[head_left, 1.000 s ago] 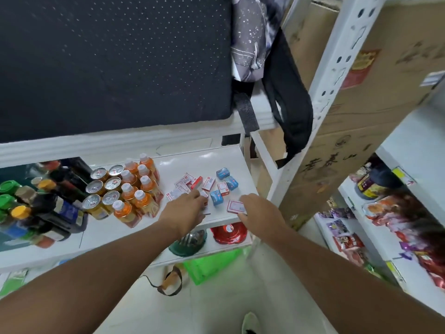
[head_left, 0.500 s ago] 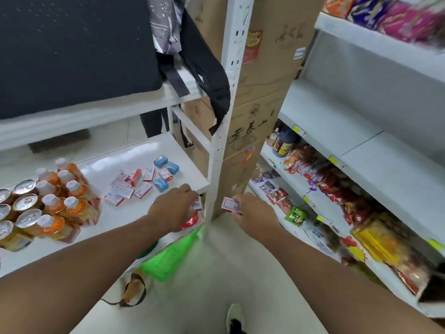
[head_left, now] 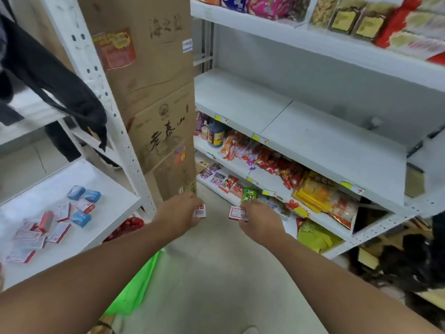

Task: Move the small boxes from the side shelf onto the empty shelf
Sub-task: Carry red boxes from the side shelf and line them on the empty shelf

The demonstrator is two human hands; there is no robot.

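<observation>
White-and-red small boxes being carried, one per hand.
Left hand (head_left: pixel 179 213) is gripping a box (head_left: pixel 199 211); right hand (head_left: pixel 258 219) is gripping another box (head_left: pixel 237 213), both over the floor (head_left: pixel 216 273).

A small red-and-white box (head_left: pixel 199 210) sits in the left hand's grip; another, white-faced with a red border (head_left: pixel 237 213), sits in the right. More red-white and blue small boxes (head_left: pixel 60 218) lie scattered on the side shelf (head_left: pixel 115 201). The empty shelf (head_left: pixel 301 131) is bare white.
</observation>
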